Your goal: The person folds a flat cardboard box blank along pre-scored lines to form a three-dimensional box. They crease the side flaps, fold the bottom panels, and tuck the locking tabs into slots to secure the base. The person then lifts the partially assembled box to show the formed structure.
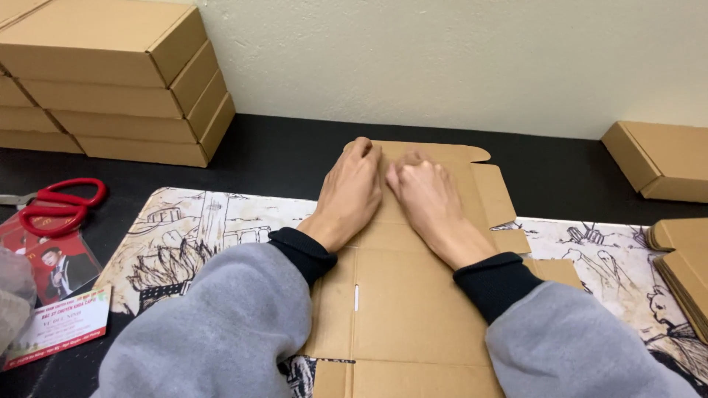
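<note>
A flat, unfolded brown cardboard box blank [402, 309] lies on a printed desk mat [192, 236] in front of me. My left hand [350, 191] and my right hand [428, 199] rest side by side on its far part, fingers curled down over the cardboard near a crease. Both press flat on the sheet; the fingertips are tucked and hidden. Grey sleeves with black cuffs cover my forearms.
A stack of folded cardboard boxes [110, 81] stands at the back left against the wall. Red-handled scissors [59, 203] and printed cards [55, 295] lie at the left. Another folded box [660, 158] and a pile of flat blanks [682, 265] sit at the right.
</note>
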